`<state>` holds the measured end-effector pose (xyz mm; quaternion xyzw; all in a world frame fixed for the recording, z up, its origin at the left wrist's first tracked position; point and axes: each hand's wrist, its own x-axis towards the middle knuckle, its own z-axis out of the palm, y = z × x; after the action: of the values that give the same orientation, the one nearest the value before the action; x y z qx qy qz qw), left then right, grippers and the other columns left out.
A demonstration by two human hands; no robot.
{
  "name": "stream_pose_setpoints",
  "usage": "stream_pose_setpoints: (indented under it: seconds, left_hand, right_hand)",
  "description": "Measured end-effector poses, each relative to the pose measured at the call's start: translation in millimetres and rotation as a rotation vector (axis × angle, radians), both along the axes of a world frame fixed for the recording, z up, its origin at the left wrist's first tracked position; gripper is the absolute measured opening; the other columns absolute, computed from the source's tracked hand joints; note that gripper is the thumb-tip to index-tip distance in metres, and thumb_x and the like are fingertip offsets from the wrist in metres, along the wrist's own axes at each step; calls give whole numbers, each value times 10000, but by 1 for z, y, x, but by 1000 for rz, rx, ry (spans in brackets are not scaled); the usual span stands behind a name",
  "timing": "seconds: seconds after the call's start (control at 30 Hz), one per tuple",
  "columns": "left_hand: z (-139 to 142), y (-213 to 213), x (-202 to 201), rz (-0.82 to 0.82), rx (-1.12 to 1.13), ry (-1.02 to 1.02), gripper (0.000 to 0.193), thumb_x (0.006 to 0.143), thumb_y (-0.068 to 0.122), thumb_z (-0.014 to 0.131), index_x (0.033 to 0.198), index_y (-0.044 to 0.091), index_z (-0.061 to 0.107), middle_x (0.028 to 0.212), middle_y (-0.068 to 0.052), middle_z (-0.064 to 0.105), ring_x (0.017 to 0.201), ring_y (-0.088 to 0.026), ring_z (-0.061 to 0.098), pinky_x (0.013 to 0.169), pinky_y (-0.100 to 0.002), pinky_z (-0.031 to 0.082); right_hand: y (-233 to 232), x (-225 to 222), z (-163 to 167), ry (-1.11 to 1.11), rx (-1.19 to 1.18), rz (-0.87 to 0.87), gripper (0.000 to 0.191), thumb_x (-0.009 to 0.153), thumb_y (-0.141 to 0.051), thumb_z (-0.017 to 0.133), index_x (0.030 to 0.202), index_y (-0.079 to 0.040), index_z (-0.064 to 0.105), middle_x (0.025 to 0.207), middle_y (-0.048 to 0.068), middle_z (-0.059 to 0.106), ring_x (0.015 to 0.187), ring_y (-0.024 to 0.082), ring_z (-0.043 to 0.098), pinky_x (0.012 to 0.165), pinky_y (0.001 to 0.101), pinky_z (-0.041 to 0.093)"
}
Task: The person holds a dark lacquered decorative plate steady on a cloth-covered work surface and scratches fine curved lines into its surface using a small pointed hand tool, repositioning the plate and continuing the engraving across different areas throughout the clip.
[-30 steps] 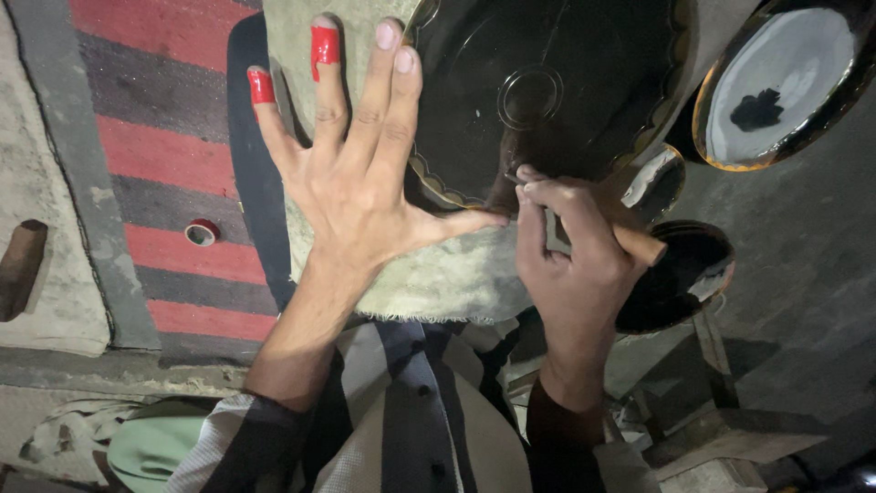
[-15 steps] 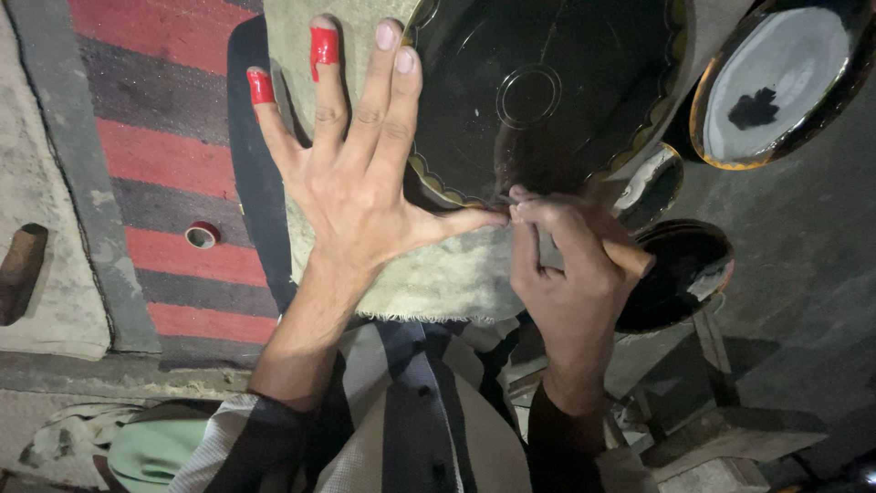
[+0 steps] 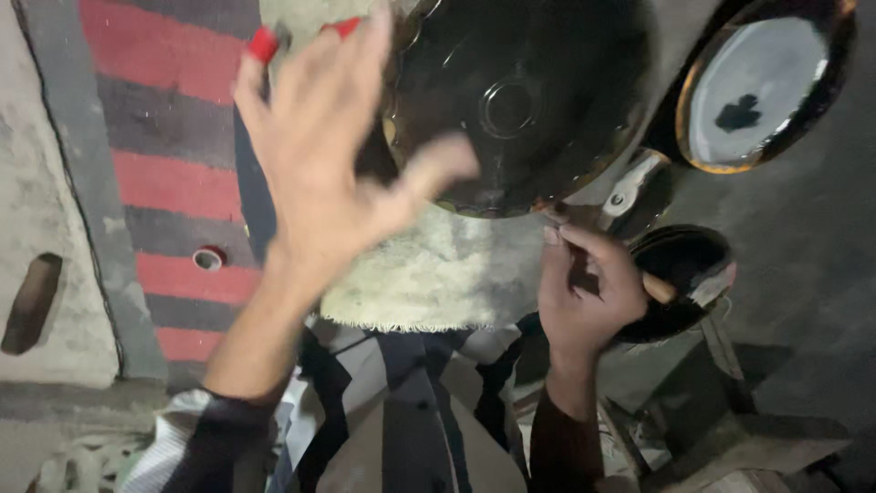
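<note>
At the far left a brown cylinder (image 3: pixel 31 303) lies on the pale floor, and beside it runs a red-and-grey striped mat (image 3: pixel 164 173) with a small white ring (image 3: pixel 208 259) on one red stripe. Over the mat's right edge the left hand (image 3: pixel 333 173) is raised and blurred, fingers spread and holding nothing; two fingertips carry red tape (image 3: pixel 263 44). Its thumb reaches across the lower left rim of the big dark round plate (image 3: pixel 520 100), but whether it touches the rim cannot be told through the blur. The plate has a scalloped, brass-coloured edge and a small ring at its middle, and it lies on a pale fringed cloth (image 3: pixel 429 274) spread over the person's lap (striped black-and-white clothing shows below the fringe). Just under the plate's lower right edge the right hand (image 3: pixel 589 297) is clenched around a wooden-handled tool (image 3: pixel 659 288), its fingertips close to the rim; the tool's working end is hidden inside the fist. Behind that hand sits a small dark bowl (image 3: pixel 689 274), and between it and the plate a curved metal piece (image 3: pixel 630 187) shows. At the upper right a second, glossy plate (image 3: pixel 762 78) with a golden rim lies well apart on the dark ground.
</note>
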<state>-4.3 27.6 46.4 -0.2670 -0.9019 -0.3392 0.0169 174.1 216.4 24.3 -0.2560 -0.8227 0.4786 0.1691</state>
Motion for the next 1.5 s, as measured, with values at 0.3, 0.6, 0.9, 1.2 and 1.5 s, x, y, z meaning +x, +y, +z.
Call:
stream_pose_setpoints:
  seconds: [0.3,0.6,0.9,1.2,1.5]
  left_hand:
    - [6,-12,12,184,103,-289,333,886,183,879,1189,131,752,986,-10,731,909,-143,637,902,-307,439]
    - [-11,-27,36,9,-2,-62,1000,699,544,1005,1487,76,607,1296,-56,600,1111,-252,497,968,-394,357]
    - [-15,-15,34,13,-71,-57,1263,648,806,890,1604,100,463,1404,-75,504,1211,-303,409,1031,-484,316]
    - [-24,0,41,74,-187,18,1270,751,984,710,1621,107,413,1571,-92,435,1330,-318,386,1057,-493,267]
    - [-29,3,49,98,-171,143,1187,835,1002,610,1545,59,484,1525,-103,510,1216,-274,472,985,-458,248]
  right_hand:
    - [40,-24,-30,328,-332,-124,181,1078,75,695,1196,43,561,1103,221,728,955,201,747,839,307,655]
    - [55,-46,-16,284,-341,-78,131,1104,72,664,1166,49,551,1203,286,731,1011,251,783,813,341,699]
    - [42,-35,-17,195,-74,-78,128,1088,35,680,1173,49,585,1214,247,739,1032,254,777,846,319,690]
    - [-5,-59,-1,198,269,195,142,967,120,760,1059,32,698,1051,138,744,990,252,763,837,317,657]
    - [-13,-71,18,141,393,191,178,938,169,750,1041,34,695,1027,124,746,974,233,769,845,298,648]
